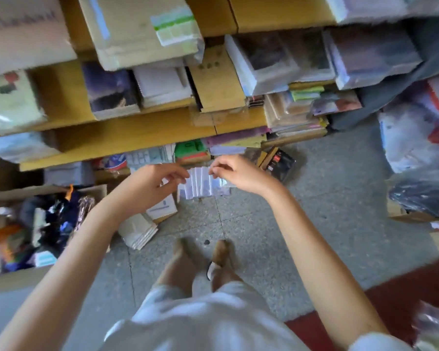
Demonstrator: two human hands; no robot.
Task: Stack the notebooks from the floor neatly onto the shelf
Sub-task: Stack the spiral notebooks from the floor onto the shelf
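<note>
Head view: the left hand [160, 182] and the right hand [238, 173] meet in front of the person. Each pinches an upper corner of a fanned bundle of thin pale lilac-and-white paper notebooks [202, 184], which hangs between them above the grey speckled stone floor [314, 203]. Just beyond the fingertips runs the front edge of the yellow wooden shelf [127, 140], its boards crowded with wrapped stacks. Under the left forearm a stack of beige card-covered notebooks [140, 233] lies on the floor, beside an open brown cardboard box [96, 190] of mixed goods.

The likeliest mishap is a notebook slipping out. The bundle is splayed and gripped only along its top edge, so an inner copy could slide free and drop. Pushed in unsquared, the fan could also catch on the shelf edge or nudge the overhanging stacks nearby. Blur hides how firm either pinch is.
</note>
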